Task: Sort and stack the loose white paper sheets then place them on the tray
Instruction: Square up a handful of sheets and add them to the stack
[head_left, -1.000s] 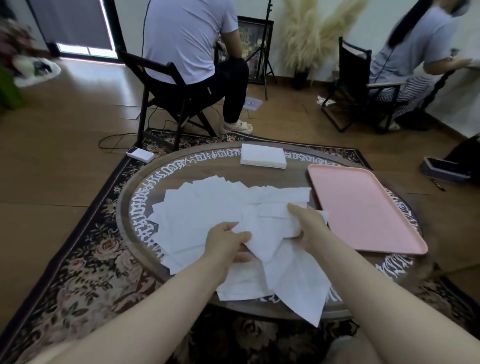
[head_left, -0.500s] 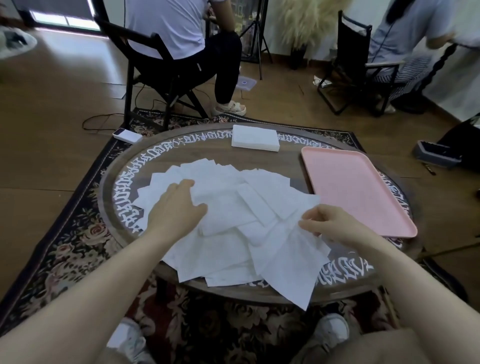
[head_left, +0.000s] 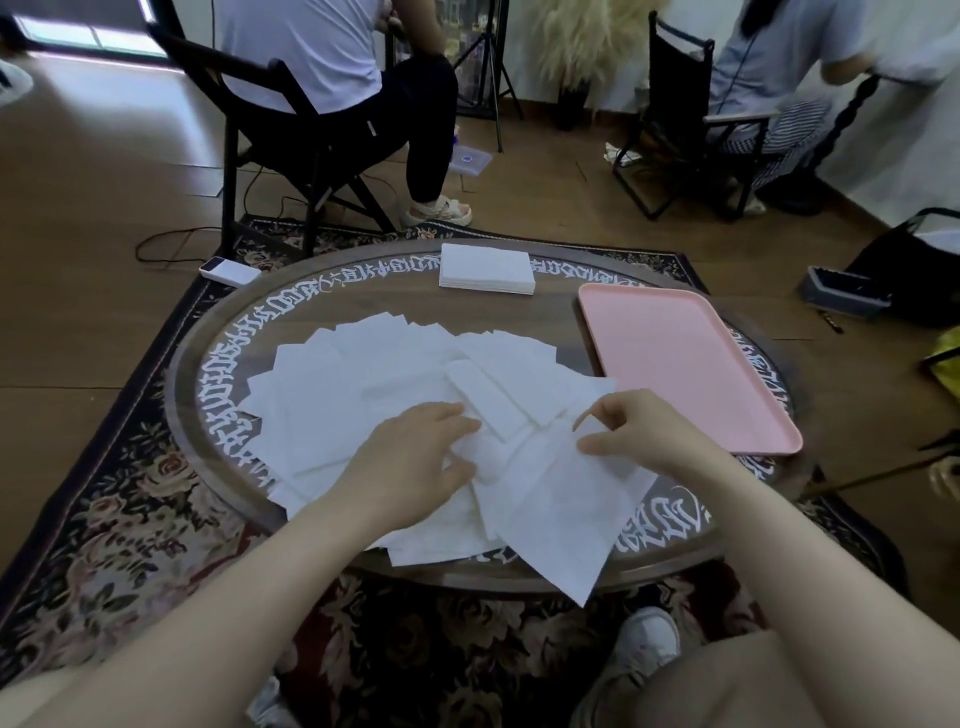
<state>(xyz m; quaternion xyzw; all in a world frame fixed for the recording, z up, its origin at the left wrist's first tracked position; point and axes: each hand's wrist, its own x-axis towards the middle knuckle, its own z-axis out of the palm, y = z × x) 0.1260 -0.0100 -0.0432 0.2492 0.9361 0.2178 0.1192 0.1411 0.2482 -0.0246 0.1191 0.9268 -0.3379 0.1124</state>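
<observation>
Your left hand (head_left: 415, 457) lies flat, fingers spread, on the loose white sheets (head_left: 363, 384) mid-table. Your right hand (head_left: 639, 431) pinches one sheet's corner. The pink tray (head_left: 675, 364) sits right; a neat stack (head_left: 487, 268) lies far.

home living room | floral rug (head_left: 119, 519) | wood floor (head_left: 78, 270) | pampas grass (head_left: 587, 36)

Bare forearms, white sneaker (head_left: 647, 647), tan trousers (head_left: 727, 686)
</observation>
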